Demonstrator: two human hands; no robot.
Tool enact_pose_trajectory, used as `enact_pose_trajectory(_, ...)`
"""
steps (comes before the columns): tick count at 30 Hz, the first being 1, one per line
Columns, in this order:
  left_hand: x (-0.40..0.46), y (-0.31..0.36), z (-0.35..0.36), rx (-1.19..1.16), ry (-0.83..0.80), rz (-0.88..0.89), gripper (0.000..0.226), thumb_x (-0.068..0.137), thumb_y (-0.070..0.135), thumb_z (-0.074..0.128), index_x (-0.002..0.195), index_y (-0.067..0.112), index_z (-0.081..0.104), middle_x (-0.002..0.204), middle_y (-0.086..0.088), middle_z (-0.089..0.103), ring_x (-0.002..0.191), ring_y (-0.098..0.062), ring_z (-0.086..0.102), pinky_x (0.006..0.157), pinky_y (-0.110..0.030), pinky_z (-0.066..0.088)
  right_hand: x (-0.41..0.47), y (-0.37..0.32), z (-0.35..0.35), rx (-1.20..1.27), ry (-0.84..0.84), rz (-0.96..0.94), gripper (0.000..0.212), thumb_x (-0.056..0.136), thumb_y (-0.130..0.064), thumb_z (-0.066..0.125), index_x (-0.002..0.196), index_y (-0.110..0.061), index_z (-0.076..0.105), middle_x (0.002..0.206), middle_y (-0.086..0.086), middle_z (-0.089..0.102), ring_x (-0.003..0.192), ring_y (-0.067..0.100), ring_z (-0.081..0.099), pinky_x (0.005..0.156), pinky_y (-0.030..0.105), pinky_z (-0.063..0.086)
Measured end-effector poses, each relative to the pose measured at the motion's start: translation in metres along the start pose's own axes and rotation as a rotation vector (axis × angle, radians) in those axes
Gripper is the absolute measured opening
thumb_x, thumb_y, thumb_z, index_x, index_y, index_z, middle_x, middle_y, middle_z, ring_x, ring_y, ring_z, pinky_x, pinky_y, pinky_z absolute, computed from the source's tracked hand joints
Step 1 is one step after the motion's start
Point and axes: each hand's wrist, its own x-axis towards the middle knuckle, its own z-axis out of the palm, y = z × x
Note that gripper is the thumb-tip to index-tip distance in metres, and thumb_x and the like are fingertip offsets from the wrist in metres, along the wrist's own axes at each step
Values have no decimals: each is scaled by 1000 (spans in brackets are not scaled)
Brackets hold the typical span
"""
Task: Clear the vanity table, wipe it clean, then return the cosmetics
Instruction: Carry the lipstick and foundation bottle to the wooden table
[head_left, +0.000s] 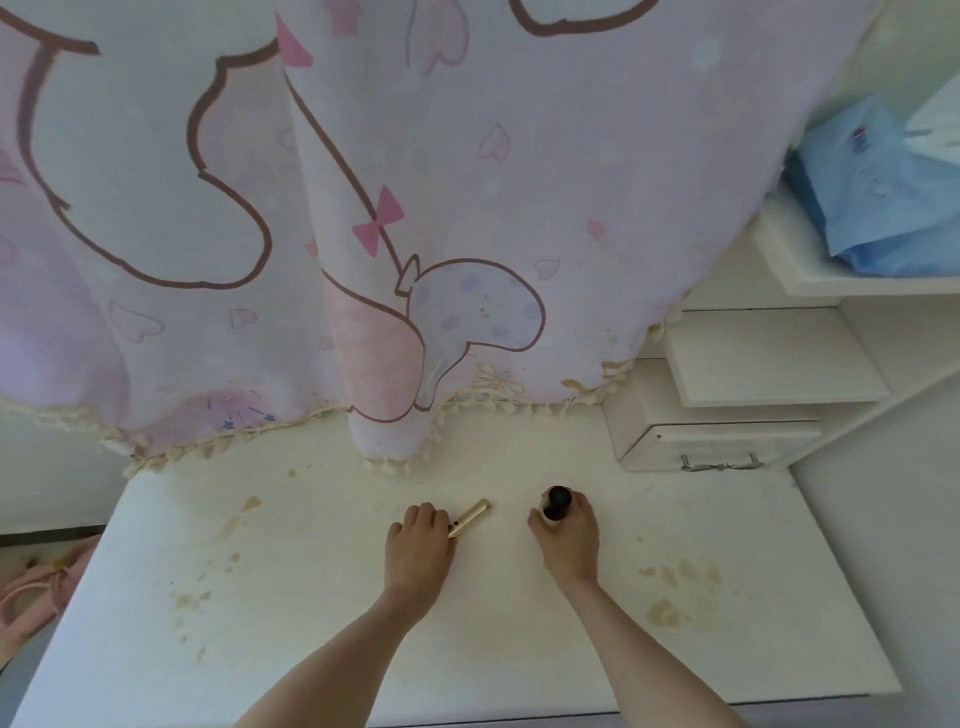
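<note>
Left hand (421, 545) knuckles up, fingers curled round the near end of a gold tube (470, 517); tube lies flat on the white vanity table (332, 649), free end pointing to 2 o'clock. Right hand (566, 540) wraps a dark bottle (557, 503), upright, black cap visible above the fingers; whether its base touches the top, can't tell. Both items mid-table, near each other, not touching. Yellowish stains on the top at 9 o'clock and 4 o'clock of the hands. Pink cartoon curtain (363, 182) hangs at 12, fringe on the tabletop. White drawer unit (717, 441) at 2 o'clock, blue bag (883, 197) on the shelf above it.
</note>
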Motion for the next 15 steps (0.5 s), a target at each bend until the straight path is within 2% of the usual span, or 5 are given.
enact_pose_trajectory(2,5,6,-2,-15,-24,-7,40,39,17,92,60,14,57,57,0,53,49,-21,53,39,-27,38,1,-5,-4,60,10,35,12,73,-5,66,82,-4,59,87,14,62,85,32,60,67,29,41)
enact_pose_trajectory(4,8,18,-14,20,-5,-3,37,52,13,88,68,11,55,57,-2,55,47,-22,54,40,-28,38,2,-9,-10,116,25,79,16,74,-1,62,87,6,60,88,24,65,86,38,60,60,30,43)
enact_pose_trajectory(7,14,44,-38,-69,-46,-55,10,96,13,43,104,6,43,93,-8,62,80,-29,62,62,-35,45,-3,-15,-22,177,78,90,15,74,3,59,89,2,59,86,24,65,83,38,60,49,16,41)
enact_pose_trajectory(11,27,77,-59,-179,4,45,18,96,13,33,112,6,37,105,-9,57,88,-33,60,68,-37,44,-2,-22,-43,291,236,164,11,77,0,57,76,-11,55,65,3,56,63,23,51,51,12,36)
enact_pose_trajectory(15,39,108,-79,-103,49,218,25,99,32,33,110,11,41,98,-5,63,82,-27,63,62,-33,45,-9,-19,-67,414,436,294,19,78,-7,55,63,-11,43,56,4,44,57,22,40,53,30,33)
